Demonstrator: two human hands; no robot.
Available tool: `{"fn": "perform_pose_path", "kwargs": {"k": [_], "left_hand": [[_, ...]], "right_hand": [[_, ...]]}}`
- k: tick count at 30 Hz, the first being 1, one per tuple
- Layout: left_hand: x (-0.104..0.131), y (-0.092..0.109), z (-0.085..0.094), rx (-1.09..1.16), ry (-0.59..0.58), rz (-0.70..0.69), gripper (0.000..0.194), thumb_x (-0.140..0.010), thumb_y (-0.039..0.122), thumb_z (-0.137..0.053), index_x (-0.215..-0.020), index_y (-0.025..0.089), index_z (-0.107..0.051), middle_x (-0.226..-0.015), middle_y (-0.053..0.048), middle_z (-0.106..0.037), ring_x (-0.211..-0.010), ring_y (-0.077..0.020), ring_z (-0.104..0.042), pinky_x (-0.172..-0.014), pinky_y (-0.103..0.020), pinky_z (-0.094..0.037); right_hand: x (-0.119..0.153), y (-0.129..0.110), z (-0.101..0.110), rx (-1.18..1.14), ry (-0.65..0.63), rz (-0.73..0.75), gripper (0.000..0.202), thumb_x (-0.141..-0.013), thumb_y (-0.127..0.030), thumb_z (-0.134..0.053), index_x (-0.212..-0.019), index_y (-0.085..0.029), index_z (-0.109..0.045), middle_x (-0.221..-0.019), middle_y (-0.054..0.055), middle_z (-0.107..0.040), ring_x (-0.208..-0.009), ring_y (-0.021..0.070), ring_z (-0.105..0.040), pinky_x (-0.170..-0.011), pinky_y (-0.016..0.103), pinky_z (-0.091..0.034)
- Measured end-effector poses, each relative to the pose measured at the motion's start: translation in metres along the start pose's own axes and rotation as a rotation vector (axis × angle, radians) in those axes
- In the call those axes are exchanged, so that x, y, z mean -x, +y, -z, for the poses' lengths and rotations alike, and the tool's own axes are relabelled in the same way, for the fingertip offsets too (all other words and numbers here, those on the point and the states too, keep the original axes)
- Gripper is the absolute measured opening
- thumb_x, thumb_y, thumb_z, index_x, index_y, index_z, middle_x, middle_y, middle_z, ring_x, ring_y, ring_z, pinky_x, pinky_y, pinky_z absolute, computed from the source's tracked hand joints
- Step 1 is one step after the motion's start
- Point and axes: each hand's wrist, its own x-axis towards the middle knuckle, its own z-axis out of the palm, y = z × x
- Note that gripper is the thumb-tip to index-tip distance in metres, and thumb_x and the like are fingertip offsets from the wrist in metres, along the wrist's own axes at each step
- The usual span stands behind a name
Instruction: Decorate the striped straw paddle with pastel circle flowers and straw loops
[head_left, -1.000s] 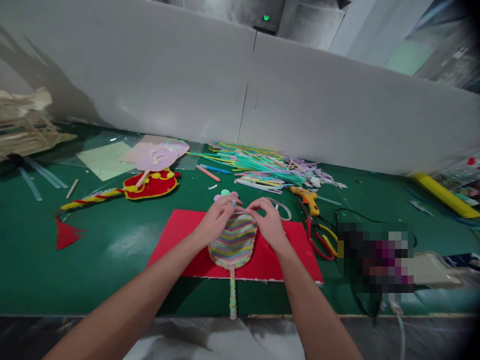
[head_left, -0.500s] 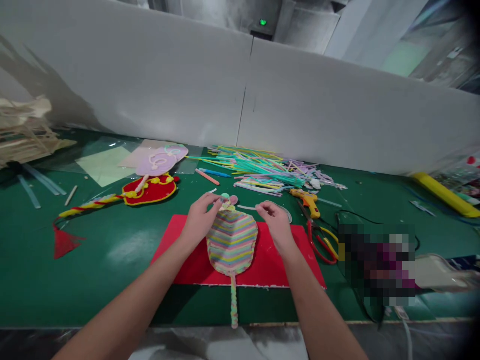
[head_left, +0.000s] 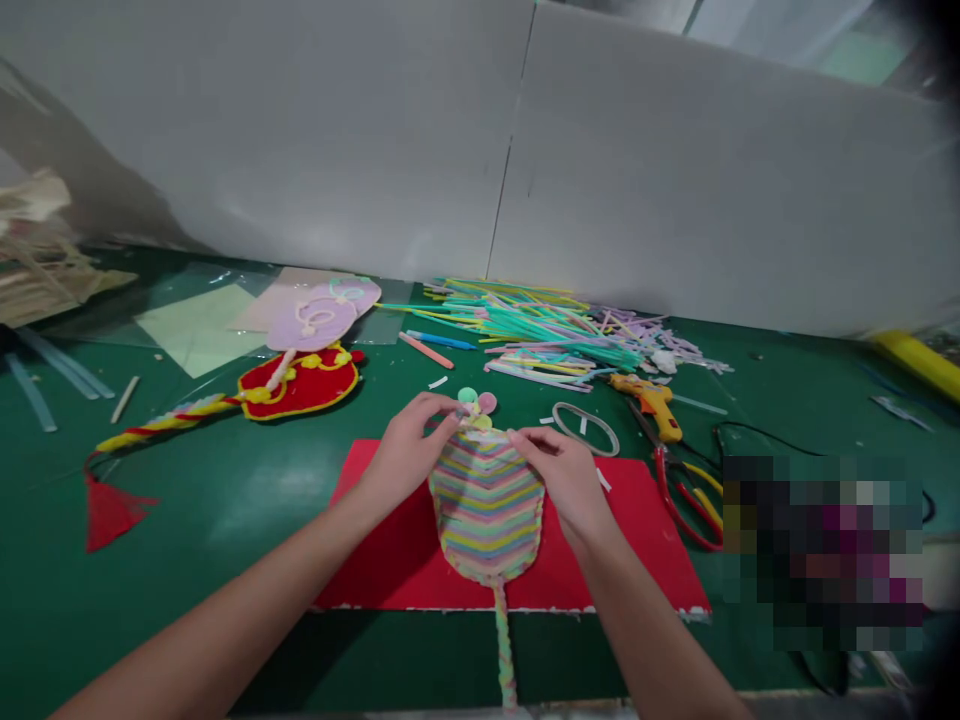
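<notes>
A striped pastel hand fan (head_left: 491, 505) made of fuzzy stems lies on a red board (head_left: 622, 560), its wrapped handle pointing toward me. Several pale green, pink and yellow discs (head_left: 487, 403) sit at the fan's top edge. My left hand (head_left: 412, 440) is closed there, thumb and fingertips pinching the top left edge beside the discs. Opposite it, my right hand (head_left: 566, 475) is closed in a pinch at the top right edge. A short white strip (head_left: 489, 436) lies along the edge between both hands, one end at my right fingertips.
Beyond the hands lie a pile of coloured fuzzy stems (head_left: 555, 325), an oval ring (head_left: 589, 428) and two pens (head_left: 427, 350). An orange glue gun (head_left: 654, 405) and red-yellow pliers (head_left: 686, 495) are to the right. A red fan (head_left: 300, 385) with a tassel lies left.
My right hand has brought the white strip left and down onto the fan's top edge. My left hand stays by the discs. The view has tilted down.
</notes>
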Motion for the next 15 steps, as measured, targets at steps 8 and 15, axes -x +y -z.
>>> {"fn": "perform_pose_path", "kwargs": {"k": [8,15], "left_hand": [[0.012,-0.002,-0.008,0.073,-0.062,-0.062,0.007,-0.079,0.023,-0.053,-0.078,0.019,-0.059,-0.112,-0.006,-0.052,-0.11,-0.018,-0.047,-0.094,-0.034,-0.038],[0.015,-0.001,-0.01,0.085,-0.069,-0.018,0.004,-0.079,0.02,-0.053,-0.078,0.02,-0.057,-0.114,-0.005,-0.051,-0.112,-0.0179,-0.046,-0.094,-0.034,-0.037]], "right_hand": [[-0.005,0.008,0.004,-0.014,0.01,0.02,0.022,-0.063,-0.04,-0.069,-0.068,-0.019,-0.068,-0.108,0.008,-0.059,-0.103,0.0249,-0.052,-0.082,0.036,-0.041],[-0.006,0.01,0.007,-0.009,-0.006,-0.012,0.024,-0.061,-0.043,-0.07,-0.068,-0.02,-0.068,-0.106,0.008,-0.061,-0.098,0.0248,-0.054,-0.078,0.036,-0.042]]}}
